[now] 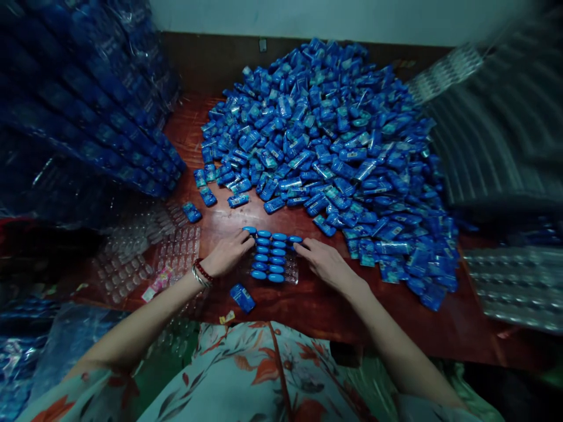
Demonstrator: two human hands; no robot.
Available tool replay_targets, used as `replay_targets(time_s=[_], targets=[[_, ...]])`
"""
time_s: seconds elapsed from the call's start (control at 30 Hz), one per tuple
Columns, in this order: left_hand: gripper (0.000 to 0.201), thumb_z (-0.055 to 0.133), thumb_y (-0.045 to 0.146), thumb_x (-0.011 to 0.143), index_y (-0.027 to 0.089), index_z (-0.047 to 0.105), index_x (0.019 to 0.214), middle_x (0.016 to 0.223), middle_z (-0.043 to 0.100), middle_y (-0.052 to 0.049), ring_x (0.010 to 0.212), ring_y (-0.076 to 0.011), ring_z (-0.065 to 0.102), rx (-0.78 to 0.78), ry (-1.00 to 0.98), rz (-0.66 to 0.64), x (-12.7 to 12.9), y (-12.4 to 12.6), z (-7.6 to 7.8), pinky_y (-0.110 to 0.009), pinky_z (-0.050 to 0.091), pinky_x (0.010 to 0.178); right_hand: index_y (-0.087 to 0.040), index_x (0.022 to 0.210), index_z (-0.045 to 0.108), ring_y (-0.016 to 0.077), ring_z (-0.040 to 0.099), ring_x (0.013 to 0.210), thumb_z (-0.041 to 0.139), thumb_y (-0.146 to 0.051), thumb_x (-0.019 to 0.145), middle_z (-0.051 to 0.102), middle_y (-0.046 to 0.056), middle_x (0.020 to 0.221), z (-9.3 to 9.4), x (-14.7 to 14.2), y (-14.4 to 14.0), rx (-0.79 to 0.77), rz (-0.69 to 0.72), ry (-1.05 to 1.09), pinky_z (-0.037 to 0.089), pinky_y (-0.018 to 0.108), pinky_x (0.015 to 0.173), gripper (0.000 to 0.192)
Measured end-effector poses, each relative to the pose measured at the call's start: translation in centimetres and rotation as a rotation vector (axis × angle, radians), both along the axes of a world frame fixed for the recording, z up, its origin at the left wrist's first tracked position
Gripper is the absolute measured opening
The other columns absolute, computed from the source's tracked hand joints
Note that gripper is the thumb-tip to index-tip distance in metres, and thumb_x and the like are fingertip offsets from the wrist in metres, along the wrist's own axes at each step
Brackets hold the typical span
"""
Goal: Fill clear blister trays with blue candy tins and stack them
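Observation:
A clear plastic blister tray (291, 274) lies on the red-brown table (308, 305) in front of me, with several blue oval pieces (268, 258) set in its pockets in rows. My left hand (226, 255) rests at the tray's left side, fingertips touching a blue piece at the top left corner. My right hand (325, 264) rests at the tray's right side, fingertips on a blue piece at the top right. A big heap of blue packets (329, 146) covers the table beyond the tray.
Stacks of filled blue trays (88, 105) tower at the left. Empty clear trays (145, 252) lie left of my hand, and more striped stacks (505, 129) stand at the right. One loose blue packet (242, 297) lies near the table's front edge.

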State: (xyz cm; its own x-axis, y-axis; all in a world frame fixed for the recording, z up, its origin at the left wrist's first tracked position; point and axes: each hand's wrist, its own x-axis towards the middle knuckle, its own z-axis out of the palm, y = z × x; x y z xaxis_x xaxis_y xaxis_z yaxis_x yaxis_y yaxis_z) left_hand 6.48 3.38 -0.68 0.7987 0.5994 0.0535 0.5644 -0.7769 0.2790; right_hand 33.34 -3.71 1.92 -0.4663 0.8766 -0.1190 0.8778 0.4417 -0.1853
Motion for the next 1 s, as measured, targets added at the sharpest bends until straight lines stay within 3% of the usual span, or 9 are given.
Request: replay_targets(time_s=[0.13, 0.23, 0.37, 0.5, 0.6, 0.7, 0.77, 0.9, 1.0], targets=[[0.027, 0.037, 0.012, 0.089, 0.015, 0.054, 0.110, 0.106, 0.056, -0.014, 0.094, -0.0220, 0.052, 0.089, -0.074, 0.075, 0.2, -0.6, -1.1, -0.036, 0.047, 0.080, -0.018, 0.113, 0.054, 0.0175, 0.053, 0.088, 0.037, -0.007, 0.087, 0.057, 0.009, 0.101, 1.1, -1.4, 0.7, -0.087, -0.009, -0.096, 0.041, 0.027, 0.073, 0.033], [0.032, 0.038, 0.015, 0.089, 0.015, 0.051, 0.119, 0.115, 0.053, -0.017, 0.104, -0.0255, 0.049, 0.163, -0.132, 0.176, 0.2, -1.8, -1.9, -0.040, 0.045, 0.083, -0.019, 0.113, 0.055, 0.0185, 0.054, 0.089, 0.037, -0.008, 0.088, 0.058, 0.009, 0.101, 0.8, -2.5, 0.7, -0.073, -0.057, -0.148, 0.040, 0.027, 0.073, 0.032], [0.034, 0.044, 0.019, 0.088, 0.020, 0.052, 0.122, 0.126, 0.046, -0.017, 0.116, -0.0284, 0.042, 0.179, -0.188, 0.292, 0.2, -2.7, -2.3, -0.046, 0.040, 0.090, -0.021, 0.121, 0.053, 0.0181, 0.057, 0.082, 0.038, -0.013, 0.090, 0.060, 0.010, 0.099, -1.0, -3.2, -0.5, 0.056, -0.177, -0.191, 0.040, 0.027, 0.069, 0.035], [0.035, 0.043, 0.024, 0.090, 0.024, 0.048, 0.125, 0.129, 0.044, -0.012, 0.116, -0.0227, 0.044, 0.103, -0.322, 0.338, -1.0, -1.7, -2.5, -0.041, 0.040, 0.095, -0.022, 0.129, 0.047, 0.0152, 0.058, 0.076, 0.038, -0.026, 0.094, 0.063, 0.006, 0.100, -3.1, -2.0, -2.1, 0.295, -0.359, -0.007, 0.040, 0.025, 0.067, 0.037], [0.041, 0.039, 0.027, 0.091, 0.017, 0.041, 0.130, 0.125, 0.046, -0.016, 0.115, -0.0237, 0.045, 0.121, -0.347, 0.592, -3.0, 0.8, -2.2, -0.041, 0.039, 0.095, -0.019, 0.119, 0.056, 0.0170, 0.057, 0.080, 0.037, -0.028, 0.094, 0.063, 0.007, 0.097, -4.2, 0.1, -1.6, 0.437, -0.581, 0.105, 0.040, 0.026, 0.069, 0.033], [0.049, 0.042, 0.036, 0.088, 0.009, 0.042, 0.130, 0.122, 0.048, -0.022, 0.111, -0.0338, 0.044, 0.161, -0.081, 0.891, -4.7, 4.1, -1.5, -0.049, 0.039, 0.088, -0.017, 0.109, 0.061, 0.0224, 0.052, 0.085, 0.039, -0.029, 0.092, 0.062, 0.010, 0.093, -5.0, 2.0, 0.5, 0.414, -0.652, -0.003, 0.040, 0.030, 0.067, 0.030], [0.054, 0.044, 0.040, 0.086, 0.006, 0.043, 0.128, 0.118, 0.050, -0.025, 0.108, -0.0387, 0.044, 0.143, 0.145, 0.998, -5.1, 6.0, -1.1, -0.051, 0.039, 0.084, -0.016, 0.115, 0.058, 0.0243, 0.050, 0.086, 0.042, -0.029, 0.090, 0.059, 0.012, 0.098, -5.1, 2.5, 1.8, 0.339, -0.637, -0.135, 0.040, 0.031, 0.064, 0.032], [0.042, 0.045, 0.030, 0.083, 0.003, 0.054, 0.113, 0.111, 0.053, -0.027, 0.101, -0.0385, 0.047, 0.089, 0.356, 0.853, -4.9, 7.8, -0.9, -0.047, 0.040, 0.079, -0.015, 0.130, 0.044, 0.0245, 0.050, 0.087, 0.043, -0.025, 0.088, 0.054, 0.014, 0.101, -5.0, 2.7, 1.9, 0.190, -0.600, -0.228, 0.043, 0.032, 0.064, 0.043], [0.038, 0.046, 0.017, 0.079, 0.003, 0.055, 0.112, 0.114, 0.053, -0.025, 0.102, -0.0350, 0.047, 0.073, 0.353, 0.679, -4.5, 7.2, -1.2, -0.045, 0.039, 0.084, -0.015, 0.128, 0.044, 0.0249, 0.053, 0.092, 0.039, -0.022, 0.088, 0.054, 0.013, 0.099, -4.9, 2.9, -0.1, 0.155, -0.600, -0.069, 0.045, 0.035, 0.072, 0.041]])
